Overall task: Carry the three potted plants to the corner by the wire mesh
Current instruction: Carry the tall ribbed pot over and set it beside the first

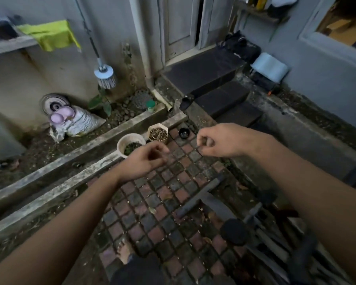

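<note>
Bare foot (124, 253) on brick paving (162, 202); concrete curb (70, 159), grey wall (56, 64).

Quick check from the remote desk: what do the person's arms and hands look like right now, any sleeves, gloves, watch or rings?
Both forearms are bare as far as the frame shows, with no sleeves in view. The left hand and right hand wear no gloves, and no watch, bracelet or ring shows on either wrist or the visible fingers. The picture is slightly blurred, so fine detail cannot be told.

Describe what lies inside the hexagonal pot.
The hexagonal pot holds dry, brownish plant debris filling it nearly to the rim. No green growth shows. Whatever lies below that layer is covered.
</note>
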Demonstrator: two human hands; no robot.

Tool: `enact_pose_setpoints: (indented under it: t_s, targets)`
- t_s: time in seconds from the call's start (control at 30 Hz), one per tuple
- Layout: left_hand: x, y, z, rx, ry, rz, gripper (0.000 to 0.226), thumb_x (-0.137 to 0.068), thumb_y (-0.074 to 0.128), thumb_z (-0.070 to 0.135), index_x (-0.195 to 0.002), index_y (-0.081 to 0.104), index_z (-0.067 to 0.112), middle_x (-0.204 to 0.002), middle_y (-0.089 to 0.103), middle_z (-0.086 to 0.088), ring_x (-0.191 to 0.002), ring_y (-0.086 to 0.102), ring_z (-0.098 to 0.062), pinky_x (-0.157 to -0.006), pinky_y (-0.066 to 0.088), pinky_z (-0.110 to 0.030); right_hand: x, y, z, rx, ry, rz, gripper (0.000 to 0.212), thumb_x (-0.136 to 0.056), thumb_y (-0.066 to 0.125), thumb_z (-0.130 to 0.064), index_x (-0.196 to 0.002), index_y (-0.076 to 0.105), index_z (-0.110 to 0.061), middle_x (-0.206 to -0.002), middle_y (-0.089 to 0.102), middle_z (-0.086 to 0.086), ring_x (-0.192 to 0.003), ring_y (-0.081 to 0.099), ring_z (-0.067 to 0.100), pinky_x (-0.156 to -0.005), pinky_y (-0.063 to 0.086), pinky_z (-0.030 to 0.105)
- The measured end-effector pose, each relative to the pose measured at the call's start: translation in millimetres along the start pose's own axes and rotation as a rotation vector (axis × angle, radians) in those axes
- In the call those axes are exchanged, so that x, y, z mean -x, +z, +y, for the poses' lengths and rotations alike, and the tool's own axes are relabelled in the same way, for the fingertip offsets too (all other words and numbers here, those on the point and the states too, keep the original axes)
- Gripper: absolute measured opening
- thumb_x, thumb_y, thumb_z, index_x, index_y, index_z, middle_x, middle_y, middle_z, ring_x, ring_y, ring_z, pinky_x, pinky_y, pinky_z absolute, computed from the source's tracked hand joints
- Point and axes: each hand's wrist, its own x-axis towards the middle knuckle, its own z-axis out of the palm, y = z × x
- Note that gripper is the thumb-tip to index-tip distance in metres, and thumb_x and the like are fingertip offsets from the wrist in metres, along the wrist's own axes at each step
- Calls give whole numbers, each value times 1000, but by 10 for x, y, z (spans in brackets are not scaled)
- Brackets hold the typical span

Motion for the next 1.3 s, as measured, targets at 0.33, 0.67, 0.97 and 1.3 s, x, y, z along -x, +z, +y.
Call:
enact_pose_setpoints:
  t_s: [0.33, 0.67, 0.97, 1.3]
  targets:
    - [-1235, -1147, -2427, -100, -187, 230, 43, -94, 74, 6, -131, 52, 10, -117, 66, -14, -113, 66, -37, -98, 54, -47, -2829, 1167, -390, -429, 22, 270, 38, -90, 68, -30, -128, 62, -32, -117, 51, -14, -122, 46, 12, -95, 36, 24]
    - [-2739, -413, -5819, -154, -445, 438, 90, -93, 71, 49, -163, 16, 37, -156, 34, -27, -150, 31, -38, -120, 35, -43, -5498, 4207, 599, -613, 15, 405, 56, -92, 73, -26, -143, 50, -22, -133, 42, -1, -138, 41, 23, -104, 29, 25]
    - [-3629, 212, -7349, -172, -78, 750, 52, -93, 63, 60, -138, 44, 43, -143, 42, -19, -133, 37, -21, -112, 38, -42, -6882, 5529, 1172, -743, -31, 460, 63, -92, 71, -32, -146, 40, -33, -144, 34, 7, -140, 38, 24, -104, 30, 28]
    - [-4107, 393, -7590, 67, 126, 1203, 48, -86, 74, 43, -124, 58, 19, -137, 45, -26, -104, 42, -6, -92, 34, -11, -7558, 6184, 1337, -913, -72, 538, 67, -85, 68, -47, -144, 40, -33, -146, 30, 9, -124, 37, 16, -102, 33, 30]
